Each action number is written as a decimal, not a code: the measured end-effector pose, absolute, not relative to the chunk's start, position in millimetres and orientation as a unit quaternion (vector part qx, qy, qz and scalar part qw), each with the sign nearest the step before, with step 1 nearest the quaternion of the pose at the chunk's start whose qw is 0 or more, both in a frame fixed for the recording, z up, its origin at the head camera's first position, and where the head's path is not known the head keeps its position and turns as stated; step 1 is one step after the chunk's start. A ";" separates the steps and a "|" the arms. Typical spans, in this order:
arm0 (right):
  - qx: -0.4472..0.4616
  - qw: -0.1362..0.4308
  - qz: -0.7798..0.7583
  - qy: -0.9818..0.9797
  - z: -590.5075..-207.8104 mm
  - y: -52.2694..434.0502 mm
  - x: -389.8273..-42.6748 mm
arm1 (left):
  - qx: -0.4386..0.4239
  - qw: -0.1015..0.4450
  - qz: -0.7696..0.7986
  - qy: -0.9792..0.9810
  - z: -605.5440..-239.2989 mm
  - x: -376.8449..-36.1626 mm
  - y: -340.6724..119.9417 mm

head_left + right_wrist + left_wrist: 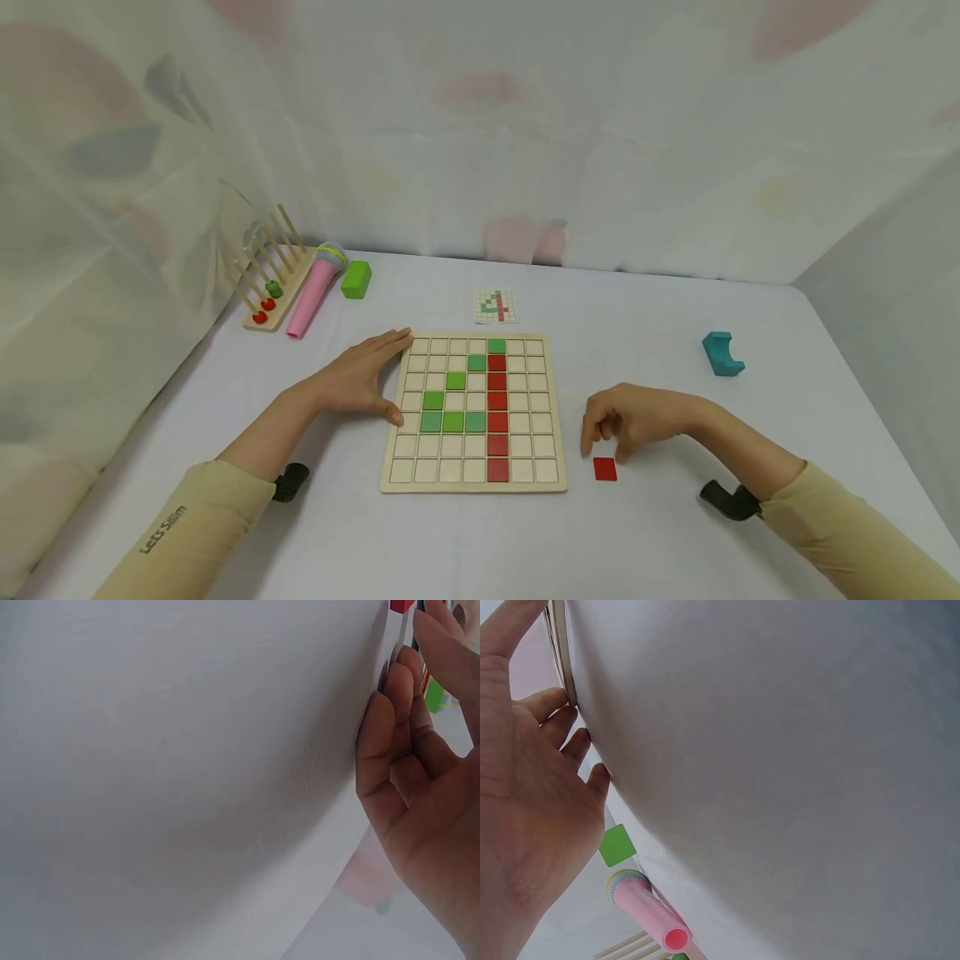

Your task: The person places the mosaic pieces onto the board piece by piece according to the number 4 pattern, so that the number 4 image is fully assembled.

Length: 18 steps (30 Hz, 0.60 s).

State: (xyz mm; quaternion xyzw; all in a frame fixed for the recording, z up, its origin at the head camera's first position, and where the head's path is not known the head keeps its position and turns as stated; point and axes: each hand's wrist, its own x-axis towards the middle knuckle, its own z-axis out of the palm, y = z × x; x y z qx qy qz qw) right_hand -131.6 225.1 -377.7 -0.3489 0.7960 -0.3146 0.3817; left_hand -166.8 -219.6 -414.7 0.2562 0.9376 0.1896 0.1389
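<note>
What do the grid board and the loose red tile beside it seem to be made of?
Grid board: probably pale unfinished wood, judging by its light tan frame and matt cells. Loose red tile: possibly painted wood or plastic; its flat, even red surface leaves that open.

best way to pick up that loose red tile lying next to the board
The red tile lies flat on the table, clear of the board. Probably best to come from above with the right hand hovering over it, and pinch two opposite edges; it looks too thin for any other grip.

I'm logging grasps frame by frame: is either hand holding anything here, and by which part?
Nothing is held. The left hand rests flat against the board's left edge; the right hand hovers over the loose red tile.
</note>
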 end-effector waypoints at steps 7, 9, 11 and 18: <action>-0.363 0.394 -0.294 0.791 -378.0 223.9 -132.7 | 0.256 0.138 0.189 0.938 -414.4 -166.6 -219.5; -0.370 0.394 -0.288 0.791 -378.1 223.6 -132.8 | 0.256 0.137 0.189 0.938 -414.2 -166.7 -219.4; -0.377 0.392 -0.282 0.791 -378.6 223.5 -132.8 | 0.255 0.137 0.188 0.938 -414.2 -166.7 -219.3; -0.385 0.386 -0.267 0.795 -382.5 222.5 -132.1 | 0.254 0.138 0.187 0.939 -414.5 -166.5 -219.3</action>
